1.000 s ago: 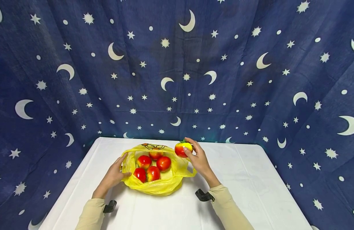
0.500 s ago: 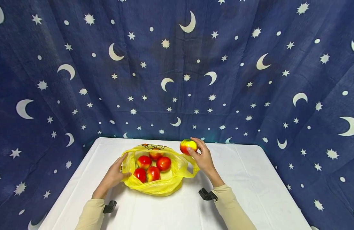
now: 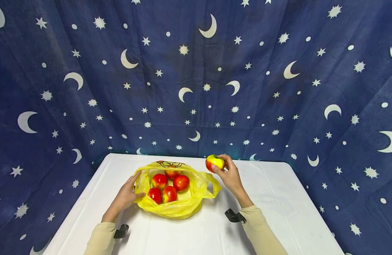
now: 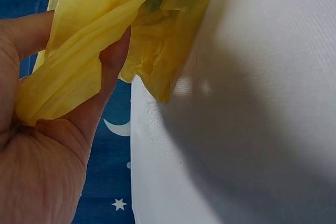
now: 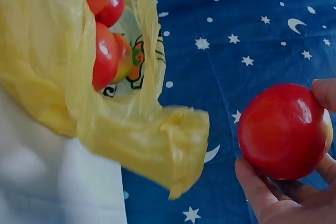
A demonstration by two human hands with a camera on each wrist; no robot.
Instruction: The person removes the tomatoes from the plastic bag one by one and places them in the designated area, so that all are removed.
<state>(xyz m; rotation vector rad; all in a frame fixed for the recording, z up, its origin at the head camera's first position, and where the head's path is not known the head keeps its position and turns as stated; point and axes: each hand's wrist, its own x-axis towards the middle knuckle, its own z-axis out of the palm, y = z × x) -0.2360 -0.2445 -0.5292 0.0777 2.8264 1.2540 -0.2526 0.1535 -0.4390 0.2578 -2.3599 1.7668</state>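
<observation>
A yellow plastic bag (image 3: pixel 175 211) lies with its mouth spread wide, and several red apples (image 3: pixel 181 183) show inside it. My left hand (image 3: pixel 123 196) grips the bag's left side; in the left wrist view the yellow plastic (image 4: pixel 79 72) passes between thumb and fingers. Beyond the bag's right handle (image 3: pixel 215 184), my right hand (image 3: pixel 230 176) holds a red and yellow apple (image 3: pixel 214 163) by thumb and fingers, in the air above the table. Its smooth red side (image 5: pixel 283 129) faces the right wrist camera, apart from the bag.
A white cloth covers the table (image 3: pixel 278 212). Behind and beside it hangs a dark blue curtain (image 3: pixel 253 117) with moons and stars. A black strap device (image 3: pixel 235 216) sits at the right wrist, another (image 3: pixel 121 231) at the left.
My right hand has carried the apple rightward, away from the bag's mouth and past its right handle. The left hand and the apples in the bag have stayed in place.
</observation>
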